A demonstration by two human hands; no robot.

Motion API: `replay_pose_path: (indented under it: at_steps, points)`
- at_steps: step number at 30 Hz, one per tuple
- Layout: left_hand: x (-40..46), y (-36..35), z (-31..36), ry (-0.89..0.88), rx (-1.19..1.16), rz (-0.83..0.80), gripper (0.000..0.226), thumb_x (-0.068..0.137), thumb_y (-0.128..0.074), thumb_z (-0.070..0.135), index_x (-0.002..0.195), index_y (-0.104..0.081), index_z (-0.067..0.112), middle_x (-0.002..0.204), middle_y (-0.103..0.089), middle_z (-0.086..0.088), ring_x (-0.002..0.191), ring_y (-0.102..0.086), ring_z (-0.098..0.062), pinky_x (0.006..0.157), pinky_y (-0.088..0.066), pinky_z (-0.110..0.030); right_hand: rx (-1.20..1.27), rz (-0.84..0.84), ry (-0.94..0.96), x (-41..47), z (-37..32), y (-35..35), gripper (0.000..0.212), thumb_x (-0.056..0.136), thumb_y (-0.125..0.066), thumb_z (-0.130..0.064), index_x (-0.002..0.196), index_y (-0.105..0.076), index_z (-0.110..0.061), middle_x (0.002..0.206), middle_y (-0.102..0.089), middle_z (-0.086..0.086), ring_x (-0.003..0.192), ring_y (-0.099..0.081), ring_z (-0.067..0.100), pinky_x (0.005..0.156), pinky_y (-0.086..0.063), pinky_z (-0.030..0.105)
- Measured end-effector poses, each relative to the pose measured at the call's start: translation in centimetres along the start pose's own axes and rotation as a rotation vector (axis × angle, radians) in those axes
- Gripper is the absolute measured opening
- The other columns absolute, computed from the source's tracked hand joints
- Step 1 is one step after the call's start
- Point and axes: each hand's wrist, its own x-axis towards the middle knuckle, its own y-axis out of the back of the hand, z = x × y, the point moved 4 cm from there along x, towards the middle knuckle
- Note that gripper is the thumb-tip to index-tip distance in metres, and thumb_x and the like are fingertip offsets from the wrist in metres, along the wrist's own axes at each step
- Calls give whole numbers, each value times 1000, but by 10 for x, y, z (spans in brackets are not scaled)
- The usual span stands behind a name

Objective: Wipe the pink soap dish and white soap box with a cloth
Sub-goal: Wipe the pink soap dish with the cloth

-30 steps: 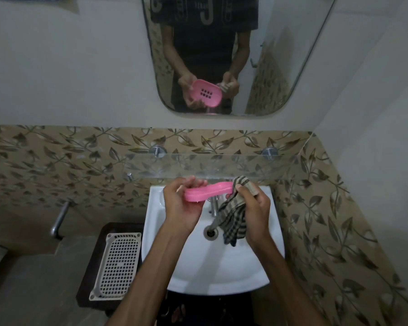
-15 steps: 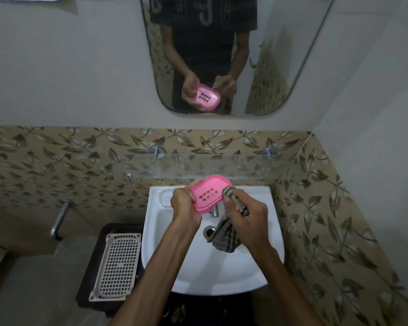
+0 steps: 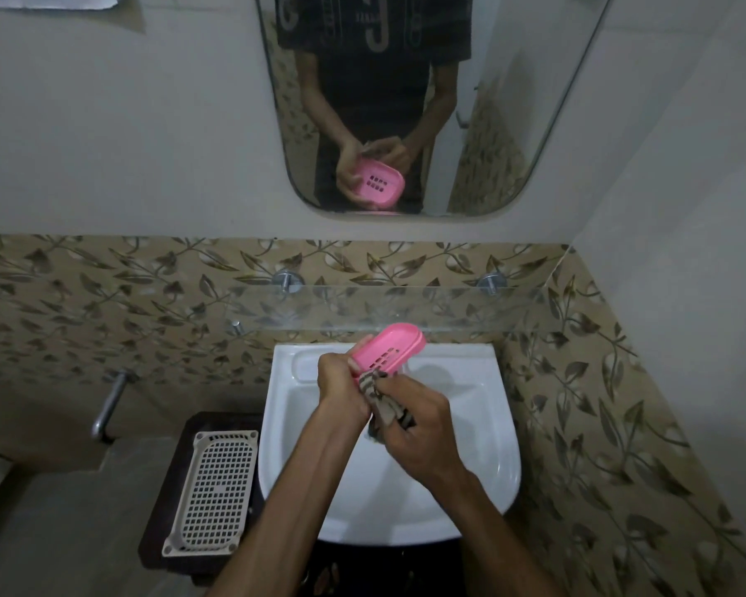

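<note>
The pink soap dish [image 3: 387,349] is held tilted above the back rim of the white basin [image 3: 483,428], at about twelve o'clock from the hands, its slotted base turned toward the camera and nothing visible in it. The left hand [image 3: 341,387] grips its near end, fingers curled around the edge. At about four o'clock from the dish, the right hand [image 3: 418,428] pinches a bunched checked cloth [image 3: 384,409], whose top fold meets the dish's lower edge, so the step in hand looks like wiping the pink dish, with the underside probably being worked. The next move likely calls for drawing the cloth along the slots and rim while the left hand turns the dish to expose unwiped faces. The basin below shows no objects in it, though the hands hide its drain. At about eight o'clock from the basin, a white perforated tray [image 3: 214,493] lies on a dark stand [image 3: 177,489]; whether this belongs to the white soap box I cannot tell. At twelve o'clock the mirror [image 3: 513,101] reflects the dish and both hands.
</note>
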Motion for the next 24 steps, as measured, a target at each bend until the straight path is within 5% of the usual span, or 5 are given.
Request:
replay_pose_path:
  at_steps: [4,8,13,20,24]
  points:
    - [7,3,-12,84,-39,-45,62,57,-31,7,108,-65,-3,80,-68,-23,63,-62,-36,42,-55,-26,-25,58,-6,6,4,5,17,91,-77,-8,107,-78,-11,96,-76,2,84,-69,12,74,-54,22]
    - [13,5,-24,88,57,-98,38,70,-33,5,92,-62,-5,76,-56,-16,66,-57,-30,64,-54,-33,133,181,-273,16,7,14,13,96,-73,-24,106,-76,-31,87,-75,-8,78,-71,7,68,-56,22]
    - [8,8,-30,8,479,-229,35,80,-41,16,56,-68,19,56,-56,1,51,-54,-10,48,-42,-18,320,182,-485,31,11,18,13,94,-75,-21,94,-78,-34,84,-77,-4,79,-73,13,69,-57,22]
    - [13,15,-20,180,237,-472,61,97,-59,48,128,-68,-4,130,-68,-24,111,-71,-36,93,-59,-43,331,-69,-440,33,5,18,18,95,-73,-22,103,-80,-36,93,-80,-9,87,-75,11,76,-60,24]
    - [9,12,-17,181,62,-513,51,94,-66,25,134,-62,-6,135,-60,-22,115,-64,-35,101,-53,-45,233,1,-447,30,5,27,17,94,-74,-20,103,-79,-33,96,-78,-14,90,-74,7,79,-58,22]
